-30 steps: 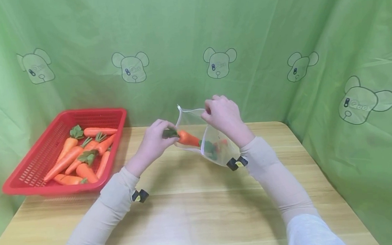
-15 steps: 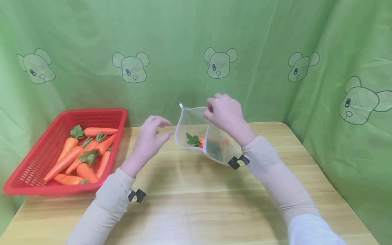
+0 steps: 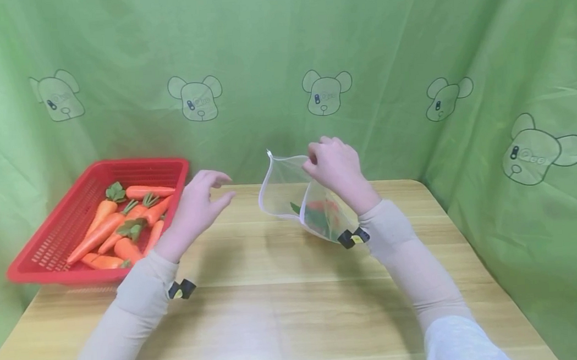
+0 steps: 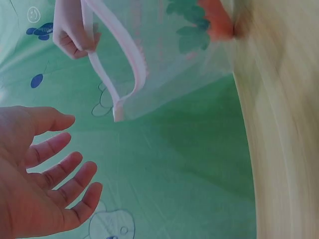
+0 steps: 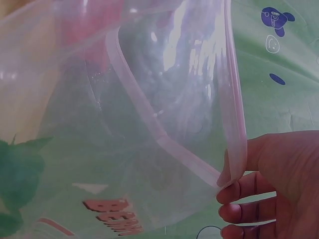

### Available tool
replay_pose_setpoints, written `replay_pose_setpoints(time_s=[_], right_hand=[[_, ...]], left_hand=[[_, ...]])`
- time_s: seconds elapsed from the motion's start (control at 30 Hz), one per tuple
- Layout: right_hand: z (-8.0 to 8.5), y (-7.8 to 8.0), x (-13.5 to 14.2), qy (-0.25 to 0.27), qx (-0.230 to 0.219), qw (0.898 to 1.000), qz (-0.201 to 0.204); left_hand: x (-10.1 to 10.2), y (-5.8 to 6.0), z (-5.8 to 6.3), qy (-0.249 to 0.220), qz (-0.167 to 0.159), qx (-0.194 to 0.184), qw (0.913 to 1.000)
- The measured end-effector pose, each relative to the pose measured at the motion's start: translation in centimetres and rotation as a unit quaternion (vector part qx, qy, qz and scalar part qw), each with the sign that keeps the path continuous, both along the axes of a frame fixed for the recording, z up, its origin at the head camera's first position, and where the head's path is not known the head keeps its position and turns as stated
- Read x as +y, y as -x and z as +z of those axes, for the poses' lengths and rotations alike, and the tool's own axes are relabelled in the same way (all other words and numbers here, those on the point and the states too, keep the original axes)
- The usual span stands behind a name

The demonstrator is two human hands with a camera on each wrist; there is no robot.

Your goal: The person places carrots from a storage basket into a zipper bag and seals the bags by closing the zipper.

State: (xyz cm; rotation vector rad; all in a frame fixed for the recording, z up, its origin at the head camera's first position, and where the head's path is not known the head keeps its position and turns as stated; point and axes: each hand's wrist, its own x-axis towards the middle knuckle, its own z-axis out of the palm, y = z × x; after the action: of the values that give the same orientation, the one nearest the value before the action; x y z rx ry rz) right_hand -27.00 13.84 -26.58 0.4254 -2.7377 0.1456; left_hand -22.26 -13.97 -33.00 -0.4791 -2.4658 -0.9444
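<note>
My right hand (image 3: 334, 163) pinches the rim of a clear plastic zipper bag (image 3: 281, 188) and holds its mouth open toward the left. In the right wrist view, thumb and fingers grip the bag's white zipper edge (image 5: 234, 99). Orange carrots (image 3: 322, 205) with green leaves lie inside the bag, blurred by its plastic. My left hand (image 3: 193, 208) is in the air between bag and basket, fingers spread and slightly bent, holding nothing. The left wrist view shows its bare palm (image 4: 35, 174) below the bag's corner.
A red plastic basket (image 3: 21, 268) with several orange carrots (image 3: 100, 233) stands on the left of the wooden table (image 3: 257, 319). Behind and to the right hangs a green curtain (image 3: 259, 33) printed with bear heads.
The left hand let go of a carrot, which slid down into the bag, and then drew back left toward the basket. The right hand stays at the bag's rim, barely moved.
</note>
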Motion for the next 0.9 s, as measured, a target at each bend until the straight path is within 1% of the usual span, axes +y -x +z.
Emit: replay_pose_setpoints(time_s=[0.1, 0.2, 0.37, 0.53, 0.7, 0.8, 0.9], right_hand=[[-0.1, 0.0, 0.1, 0.001, 0.001, 1.0, 0.001], [-0.2, 0.0, 0.1, 0.003, 0.009, 1.0, 0.005], [-0.5, 0.1, 0.3, 0.008, 0.024, 1.0, 0.011], [-0.7, 0.2, 0.4, 0.01, 0.024, 1.0, 0.012], [-0.8, 0.2, 0.3, 0.011, 0.022, 1.0, 0.014], [-0.9, 0.2, 0.3, 0.011, 0.019, 1.0, 0.014], [-0.9, 0.2, 0.3, 0.012, 0.019, 1.0, 0.015]], left_hand=[[-1.1, -0.1, 0.2, 0.008, 0.005, 0.002, 1.0], [-2.2, -0.2, 0.5, 0.011, 0.009, -0.005, 0.9999], [-3.9, -0.4, 1.1, 0.024, 0.031, -0.033, 0.9987], [-5.5, -1.0, 1.5, 0.027, 0.048, -0.06, 0.9967], [-7.2, -1.6, 1.0, 0.016, 0.056, -0.065, 0.9962], [-8.3, -1.8, 0.4, 0.012, 0.068, -0.069, 0.9952], [-9.4, -2.2, -0.2, 0.011, 0.084, -0.085, 0.9928]])
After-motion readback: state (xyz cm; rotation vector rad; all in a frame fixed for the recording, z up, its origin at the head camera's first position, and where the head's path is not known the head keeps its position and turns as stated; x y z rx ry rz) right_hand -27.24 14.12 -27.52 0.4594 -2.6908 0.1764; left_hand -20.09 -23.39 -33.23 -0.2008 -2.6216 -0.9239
